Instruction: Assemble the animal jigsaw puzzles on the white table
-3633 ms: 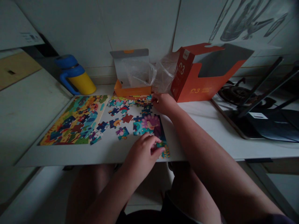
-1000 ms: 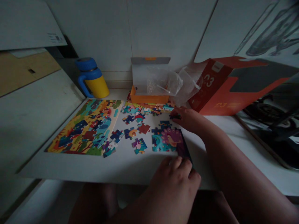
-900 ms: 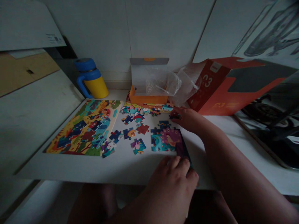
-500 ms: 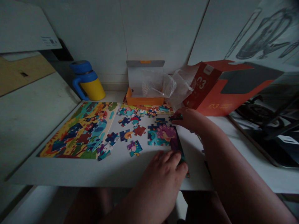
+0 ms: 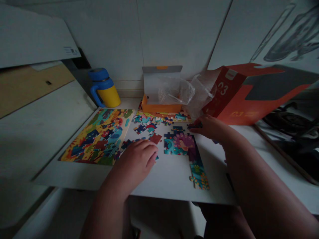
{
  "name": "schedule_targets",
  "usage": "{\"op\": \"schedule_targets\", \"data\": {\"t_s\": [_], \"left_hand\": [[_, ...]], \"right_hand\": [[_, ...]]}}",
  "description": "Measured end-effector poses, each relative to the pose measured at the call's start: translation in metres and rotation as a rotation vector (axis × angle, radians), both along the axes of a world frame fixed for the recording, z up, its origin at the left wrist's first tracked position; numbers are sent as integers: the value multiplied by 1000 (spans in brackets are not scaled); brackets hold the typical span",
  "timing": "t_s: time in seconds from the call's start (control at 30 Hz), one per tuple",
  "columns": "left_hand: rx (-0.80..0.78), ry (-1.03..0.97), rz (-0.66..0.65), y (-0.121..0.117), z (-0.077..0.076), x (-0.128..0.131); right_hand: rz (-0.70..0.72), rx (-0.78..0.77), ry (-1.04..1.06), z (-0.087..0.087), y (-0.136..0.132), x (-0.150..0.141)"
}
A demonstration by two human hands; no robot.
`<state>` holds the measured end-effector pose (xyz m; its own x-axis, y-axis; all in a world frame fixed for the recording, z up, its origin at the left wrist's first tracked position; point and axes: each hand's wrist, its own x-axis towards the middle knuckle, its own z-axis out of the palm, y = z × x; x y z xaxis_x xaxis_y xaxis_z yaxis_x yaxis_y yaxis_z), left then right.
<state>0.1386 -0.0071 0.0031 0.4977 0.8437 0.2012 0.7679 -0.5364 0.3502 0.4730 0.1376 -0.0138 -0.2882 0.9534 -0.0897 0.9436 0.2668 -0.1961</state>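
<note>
Near the back of the table, my right hand (image 5: 208, 126) has its fingers and thumb closed around a dark puzzle piece (image 5: 190, 125). Left of it and nearer to me lies a joined section of puzzle (image 5: 183, 143) with a purple peacock, a strip of which runs down to an orange-flowered corner. My left hand (image 5: 140, 154) is bent over the loose pieces left of this section. Its fingertips are hidden underneath, and a bit of a teal piece shows beside it. A reddish-brown puzzle piece (image 5: 155, 138) lies just beyond its knuckles.
A yellow picture board (image 5: 74, 146) with pieces on it lies to the left. Behind stand a blue and yellow jug (image 5: 109, 94), an open orange box (image 5: 161, 108), a clear plastic bag (image 5: 196, 96) and a large red box (image 5: 239, 106). The table's front edge is close.
My left hand has moved left from the joined section to the loose pieces, uncovering the lower strip. My right hand stays by the same piece. The view has shifted slightly.
</note>
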Motion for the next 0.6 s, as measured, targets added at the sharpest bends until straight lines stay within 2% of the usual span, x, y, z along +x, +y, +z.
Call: {"op": "schedule_targets", "data": {"t_s": [0.1,0.2,0.43,0.6], "left_hand": [[-18,-2,89,12,-8,-18],[3,-69,142,18,-14,-20],[9,-202,42,15,-13,-6],[10,-221,115,17,-17,-18]], "right_hand": [[-4,15,6,-4,2,0],[-25,61,-19,-4,0,-3],[-93,73,-35,-10,-1,-11],[-143,181,-58,-13,-1,-15]]}}
